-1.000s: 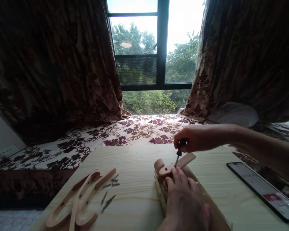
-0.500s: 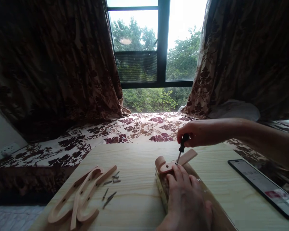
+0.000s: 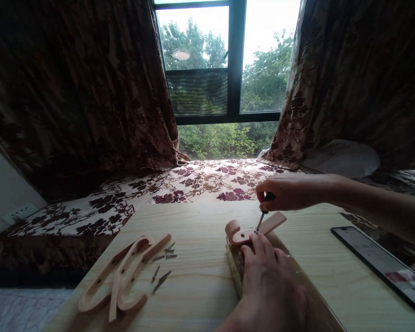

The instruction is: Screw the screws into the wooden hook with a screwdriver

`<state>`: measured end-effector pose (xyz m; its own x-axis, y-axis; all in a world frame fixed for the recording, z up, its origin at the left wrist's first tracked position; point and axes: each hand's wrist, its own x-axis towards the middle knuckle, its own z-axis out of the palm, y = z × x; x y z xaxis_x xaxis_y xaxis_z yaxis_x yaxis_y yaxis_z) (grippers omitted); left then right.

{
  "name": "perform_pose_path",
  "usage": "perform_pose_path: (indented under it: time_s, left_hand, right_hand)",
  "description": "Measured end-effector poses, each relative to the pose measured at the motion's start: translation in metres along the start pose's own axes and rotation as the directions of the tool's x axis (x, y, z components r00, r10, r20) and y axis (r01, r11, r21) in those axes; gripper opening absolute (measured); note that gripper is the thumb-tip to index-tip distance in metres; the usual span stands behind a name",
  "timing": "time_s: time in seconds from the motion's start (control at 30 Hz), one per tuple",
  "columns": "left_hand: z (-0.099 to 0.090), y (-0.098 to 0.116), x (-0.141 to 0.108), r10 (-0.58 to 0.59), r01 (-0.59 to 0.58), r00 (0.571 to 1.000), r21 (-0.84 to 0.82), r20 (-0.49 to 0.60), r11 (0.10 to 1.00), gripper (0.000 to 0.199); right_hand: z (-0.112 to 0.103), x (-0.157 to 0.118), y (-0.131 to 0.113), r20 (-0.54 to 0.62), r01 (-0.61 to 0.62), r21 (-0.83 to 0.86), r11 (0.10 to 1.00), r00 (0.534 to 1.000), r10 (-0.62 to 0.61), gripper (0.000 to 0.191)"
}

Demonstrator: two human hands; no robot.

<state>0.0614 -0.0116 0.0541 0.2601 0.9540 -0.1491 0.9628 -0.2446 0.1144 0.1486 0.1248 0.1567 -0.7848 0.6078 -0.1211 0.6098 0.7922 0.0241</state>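
My right hand is closed around the black handle of a screwdriver, which tilts down to a screw hole in a curved wooden hook. The hook lies on the far end of a long board with a glossy brown top. Spread over the hook and board, my left hand presses down, its fingertips beside the screwdriver's tip. Further left on the pale wooden table, several similar wooden hooks lie overlapping, with several loose screws next to them.
A phone lies at the table's right side. Behind the table is a ledge with a floral cloth, below a window between patterned curtains. A wall socket shows at the left.
The view has shifted slightly, so the table's things appear a little further right. My right hand has turned on the screwdriver, and its fingers now cover more of the handle.
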Motion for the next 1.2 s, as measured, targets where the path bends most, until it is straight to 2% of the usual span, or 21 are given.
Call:
perform_pose_path:
  time_s: [0.13,0.2,0.3,0.53,0.6,0.77,1.0,1.2]
  left_hand:
    - [-0.004,-0.001,-0.002,0.019,-0.018,1.000,-0.038,0.010,0.999,0.064]
    - [-0.007,-0.001,-0.002,0.017,-0.015,0.999,-0.064,0.038,0.998,0.064]
    - [-0.009,-0.001,-0.003,0.015,-0.010,0.998,-0.085,0.066,0.996,0.063]
    - [-0.005,-0.001,-0.001,0.013,-0.012,1.000,-0.051,0.017,0.999,0.063]
    - [-0.002,-0.001,-0.001,0.011,-0.011,1.000,-0.059,0.009,0.998,0.063]
    - [0.001,-0.001,-0.002,0.009,-0.010,1.000,-0.065,-0.019,0.998,0.063]
    - [0.000,0.000,-0.001,0.007,-0.007,1.000,-0.068,-0.001,0.998,0.063]
    - [0.006,-0.001,-0.001,0.007,-0.008,0.999,-0.050,-0.033,0.999,0.063]
  right_hand:
    - [-0.004,-0.006,0.003,0.078,0.051,0.054,0.997,0.995,-0.055,0.028]
    - [-0.004,-0.006,0.003,0.066,0.088,0.071,0.994,0.994,-0.092,0.023]
    - [-0.002,-0.005,0.003,0.073,0.071,0.107,0.992,0.994,-0.079,0.016]
    - [-0.003,-0.008,0.003,0.028,-0.015,0.022,1.000,1.000,0.014,0.026]
    - [-0.006,-0.010,0.005,0.033,0.012,0.057,0.998,0.999,-0.014,0.029]
    - [-0.008,-0.010,0.005,0.031,0.131,0.124,0.984,0.990,-0.136,0.019]
    - [-0.008,-0.012,-0.006,0.018,0.021,0.007,1.000,1.000,-0.021,0.029]
    - [-0.007,-0.012,-0.007,0.095,0.083,0.064,0.995,0.992,-0.088,0.023]
